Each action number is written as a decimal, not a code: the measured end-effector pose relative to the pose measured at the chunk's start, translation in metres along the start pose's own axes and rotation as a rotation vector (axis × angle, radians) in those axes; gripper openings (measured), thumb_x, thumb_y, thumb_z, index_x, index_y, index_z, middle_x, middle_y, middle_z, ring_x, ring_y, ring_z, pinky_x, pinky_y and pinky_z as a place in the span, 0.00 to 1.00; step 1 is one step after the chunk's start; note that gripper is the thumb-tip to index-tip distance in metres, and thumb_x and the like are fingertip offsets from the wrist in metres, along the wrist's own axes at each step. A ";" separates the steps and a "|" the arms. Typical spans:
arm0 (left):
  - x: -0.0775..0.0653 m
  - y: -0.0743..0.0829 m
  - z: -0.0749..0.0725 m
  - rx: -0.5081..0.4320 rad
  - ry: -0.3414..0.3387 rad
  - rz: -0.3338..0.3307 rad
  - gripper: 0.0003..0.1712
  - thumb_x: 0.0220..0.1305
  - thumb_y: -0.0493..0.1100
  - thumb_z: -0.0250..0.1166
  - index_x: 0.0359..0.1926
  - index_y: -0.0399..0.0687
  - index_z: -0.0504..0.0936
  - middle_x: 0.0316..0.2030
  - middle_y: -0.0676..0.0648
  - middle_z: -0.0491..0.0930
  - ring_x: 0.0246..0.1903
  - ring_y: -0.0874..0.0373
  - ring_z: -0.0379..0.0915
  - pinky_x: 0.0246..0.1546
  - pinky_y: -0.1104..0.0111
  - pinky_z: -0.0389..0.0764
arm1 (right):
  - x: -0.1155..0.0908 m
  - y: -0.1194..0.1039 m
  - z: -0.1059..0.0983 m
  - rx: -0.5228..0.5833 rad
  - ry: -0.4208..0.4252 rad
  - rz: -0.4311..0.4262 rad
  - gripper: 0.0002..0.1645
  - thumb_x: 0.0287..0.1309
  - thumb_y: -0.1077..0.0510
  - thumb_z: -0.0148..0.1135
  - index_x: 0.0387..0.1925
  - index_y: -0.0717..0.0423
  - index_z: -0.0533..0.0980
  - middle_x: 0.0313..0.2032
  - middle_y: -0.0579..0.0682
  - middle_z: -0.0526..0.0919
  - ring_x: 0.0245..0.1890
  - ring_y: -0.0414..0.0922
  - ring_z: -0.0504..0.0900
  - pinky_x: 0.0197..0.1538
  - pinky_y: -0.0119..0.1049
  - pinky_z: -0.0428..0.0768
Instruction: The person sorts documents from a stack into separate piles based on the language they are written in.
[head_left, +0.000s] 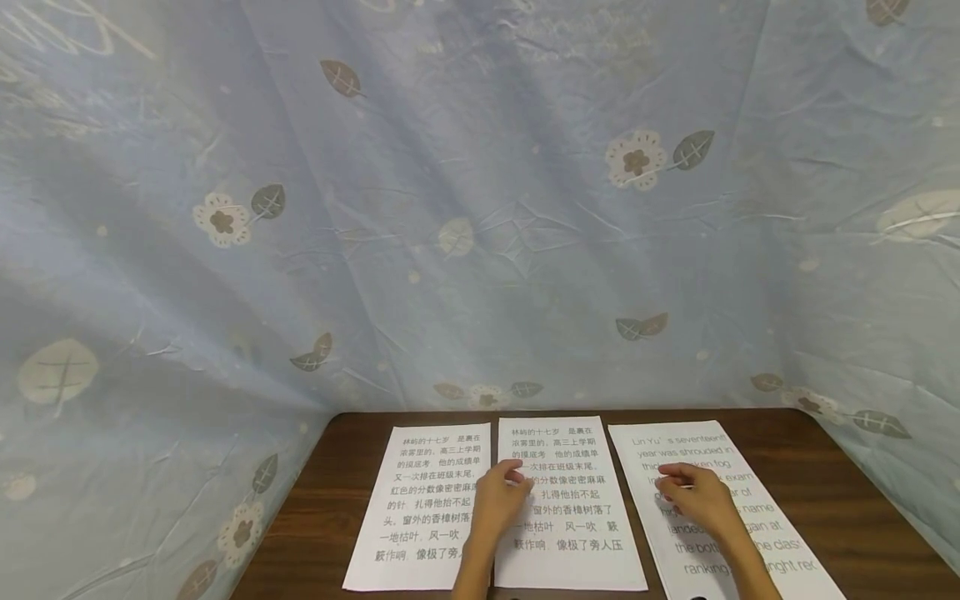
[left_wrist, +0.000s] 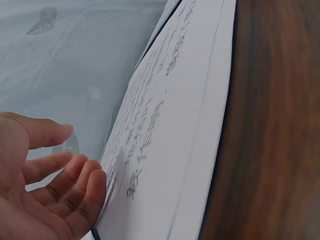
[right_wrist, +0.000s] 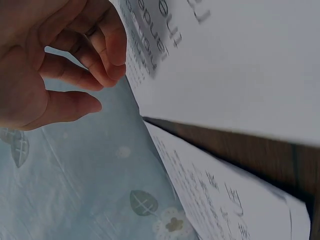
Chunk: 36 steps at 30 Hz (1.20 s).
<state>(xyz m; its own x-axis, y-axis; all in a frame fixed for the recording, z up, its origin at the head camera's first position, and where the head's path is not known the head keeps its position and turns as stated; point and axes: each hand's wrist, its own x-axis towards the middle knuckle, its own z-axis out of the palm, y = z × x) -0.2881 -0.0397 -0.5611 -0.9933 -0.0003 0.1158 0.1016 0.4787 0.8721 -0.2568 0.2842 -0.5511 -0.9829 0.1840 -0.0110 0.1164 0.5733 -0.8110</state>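
Observation:
Three white printed sheets lie side by side on a dark wooden table. My left hand (head_left: 498, 500) hovers over the left edge of the middle sheet (head_left: 573, 567), which bears Chinese text. Its fingers are loosely bent, thumb apart, and nothing is between them in the left wrist view. Over the right sheet (head_left: 787, 575), printed in large English text, hangs my right hand (head_left: 701, 500). Those fingers curl loosely too, and the right wrist view shows them holding nothing. The left sheet (head_left: 423, 571), also in Chinese, lies beside my left forearm, which covers part of its right edge.
The brown wooden table (head_left: 307, 517) shows at both sides of the sheets and in narrow gaps between them. Behind it and at the sides hangs a pale blue cloth (head_left: 480, 317) with flower and leaf prints.

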 end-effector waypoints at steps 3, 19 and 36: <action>0.000 -0.003 -0.005 0.009 0.011 0.002 0.23 0.66 0.41 0.73 0.60 0.39 0.86 0.39 0.50 0.87 0.32 0.64 0.80 0.31 0.72 0.80 | 0.000 -0.005 0.007 0.013 0.001 -0.005 0.26 0.69 0.56 0.68 0.61 0.70 0.80 0.44 0.58 0.88 0.32 0.43 0.86 0.32 0.31 0.85; 0.005 -0.022 -0.036 0.053 0.024 -0.020 0.24 0.68 0.43 0.72 0.62 0.38 0.84 0.42 0.46 0.87 0.34 0.61 0.83 0.30 0.71 0.84 | -0.004 -0.030 0.039 0.089 -0.028 -0.027 0.25 0.66 0.58 0.68 0.60 0.70 0.81 0.41 0.55 0.89 0.34 0.44 0.87 0.33 0.33 0.87; 0.007 -0.026 -0.040 0.101 0.019 -0.031 0.25 0.68 0.44 0.72 0.62 0.37 0.85 0.40 0.47 0.87 0.32 0.61 0.80 0.30 0.71 0.82 | -0.002 -0.032 0.047 0.052 -0.031 -0.025 0.25 0.65 0.59 0.67 0.59 0.70 0.82 0.42 0.57 0.89 0.31 0.43 0.86 0.31 0.32 0.84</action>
<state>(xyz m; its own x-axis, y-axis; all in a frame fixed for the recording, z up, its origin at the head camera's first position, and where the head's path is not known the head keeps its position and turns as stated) -0.2950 -0.0866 -0.5638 -0.9945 -0.0328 0.0999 0.0641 0.5641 0.8232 -0.2649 0.2279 -0.5525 -0.9895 0.1446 -0.0076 0.0847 0.5353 -0.8404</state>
